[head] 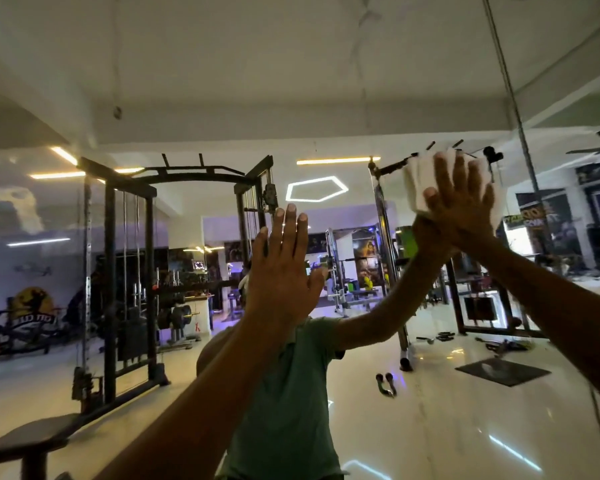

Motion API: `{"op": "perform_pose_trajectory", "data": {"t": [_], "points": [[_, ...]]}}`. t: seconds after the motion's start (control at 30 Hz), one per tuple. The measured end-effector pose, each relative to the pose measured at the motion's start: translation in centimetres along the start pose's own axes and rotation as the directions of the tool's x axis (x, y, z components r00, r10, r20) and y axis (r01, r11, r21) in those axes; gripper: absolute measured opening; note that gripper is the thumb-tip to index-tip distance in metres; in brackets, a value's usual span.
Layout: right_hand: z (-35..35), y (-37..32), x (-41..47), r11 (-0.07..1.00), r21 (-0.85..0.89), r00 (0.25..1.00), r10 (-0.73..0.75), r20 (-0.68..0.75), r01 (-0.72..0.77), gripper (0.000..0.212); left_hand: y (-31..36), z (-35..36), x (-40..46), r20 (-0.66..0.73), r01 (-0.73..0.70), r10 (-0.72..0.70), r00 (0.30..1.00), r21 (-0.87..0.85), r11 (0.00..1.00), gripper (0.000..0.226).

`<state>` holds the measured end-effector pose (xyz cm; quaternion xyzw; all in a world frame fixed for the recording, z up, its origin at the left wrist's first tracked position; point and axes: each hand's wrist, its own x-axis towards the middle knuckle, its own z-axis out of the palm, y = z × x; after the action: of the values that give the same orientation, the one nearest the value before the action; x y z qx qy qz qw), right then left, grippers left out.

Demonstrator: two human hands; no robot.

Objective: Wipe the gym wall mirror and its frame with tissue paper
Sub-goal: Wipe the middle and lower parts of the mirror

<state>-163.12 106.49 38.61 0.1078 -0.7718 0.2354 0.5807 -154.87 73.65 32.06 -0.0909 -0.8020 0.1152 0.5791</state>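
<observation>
The right hand (459, 199) is raised high, its fingers straight and spread, and the tissue paper (417, 181) is pressed flat against the mirror (430, 427) beneath the palm. The white wad shows around the fingertips and on both sides of the hand; it is held by pressure only, not by a closed grasp. The left hand (284, 268) is also raised, lower and towards the centre, with the fingers straight and close together. Nothing is held in it. It appears to be laid flat on the glass as a brace, although contact cannot be confirmed.

The glass fills nearly the whole view. Reflected in it are the person's green shirt (291, 393), a cable machine (129, 271), a hexagonal ceiling light (291, 188) and a pale glossy floor (465, 427). A thin vertical line (513, 98) on the right may be a joint or frame edge; this cannot be determined.

The step in hand is judged to be the wiping of the upper right area of the glass. For the next stroke, even pressure should be kept across the wad so that it is not bunched or dropped, and the strokes should be overlapped. A palm mark may be left where the bare hand rests; that area should be wiped afterwards. The frame is judged to be not yet treated.
</observation>
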Motion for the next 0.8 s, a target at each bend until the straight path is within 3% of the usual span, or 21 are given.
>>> {"op": "perform_pose_trajectory", "data": {"t": [0.07, 0.13, 0.2, 0.27, 0.37, 0.43, 0.53, 0.63, 0.67, 0.7, 0.8], "points": [[0.6, -0.9, 0.1, 0.974, 0.080, 0.975, 0.216, -0.047, -0.212, 0.090, 0.5, 0.0, 0.0, 0.005, 0.021, -0.021, 1.000, 0.013, 1.000, 0.089], [2.4, -5.5, -1.1, 0.972, 0.052, 0.967, 0.233, -0.105, -0.229, 0.082, 0.6, 0.0, 0.0, 0.021, 0.036, -0.036, 0.999, 0.016, 0.999, 0.090], [4.2, -10.3, -2.8, 1.000, -0.015, 0.997, 0.015, -0.076, -0.016, 0.074, 0.7, -0.1, 0.1, 0.037, 0.028, -0.028, 0.999, 0.014, 1.000, 0.091], [5.2, -12.9, -4.4, 0.961, -0.052, 0.963, -0.271, 0.006, 0.271, 0.074, 0.6, -0.2, 0.1, 0.037, 0.022, -0.023, 0.999, 0.013, 1.000, 0.092], [3.9, -9.9, -3.0, 0.902, -0.034, 0.902, -0.429, 0.034, 0.431, 0.075, 0.5, -0.4, 0.2, 0.047, 0.019, -0.020, 0.999, 0.022, 1.000, 0.093], [2.6, -5.8, -1.1, 0.936, -0.062, 0.938, -0.345, 0.021, 0.346, 0.077, 0.2, -0.4, 0.1, 0.054, 0.007, -0.009, 0.999, 0.035, 0.999, 0.094], [0.6, 0.0, 0.8, 0.997, -0.015, 0.997, -0.071, -0.015, 0.071, 0.081, 0.1, -0.5, 0.1, 0.084, 0.008, -0.011, 0.996, 0.031, 0.999, 0.097], [0.5, -2.0, 0.8, 0.973, 0.075, 0.976, 0.219, -0.015, -0.218, 0.087, 0.7, -0.5, 0.3, 0.099, 0.034, -0.038, 0.994, 0.033, 0.999, 0.102], [1.1, -4.5, 0.2, 0.970, 0.062, 0.971, 0.238, -0.031, -0.236, 0.087, 0.9, -0.6, 0.3, 0.101, 0.042, -0.045, 0.994, 0.033, 0.999, 0.103], [1.9, -7.1, -0.7, 0.982, 0.032, 0.982, 0.185, -0.037, -0.184, 0.085, 1.0, -0.6, 0.3, 0.101, 0.044, -0.047, 0.994, 0.034, 0.998, 0.104], [4.3, -11.7, -3.0, 0.984, -0.019, 0.984, -0.178, 0.001, 0.178, 0.078, 1.1, -0.6, 0.3, 0.065, 0.036, -0.039, 0.997, 0.044, 0.998, 0.105]]}}
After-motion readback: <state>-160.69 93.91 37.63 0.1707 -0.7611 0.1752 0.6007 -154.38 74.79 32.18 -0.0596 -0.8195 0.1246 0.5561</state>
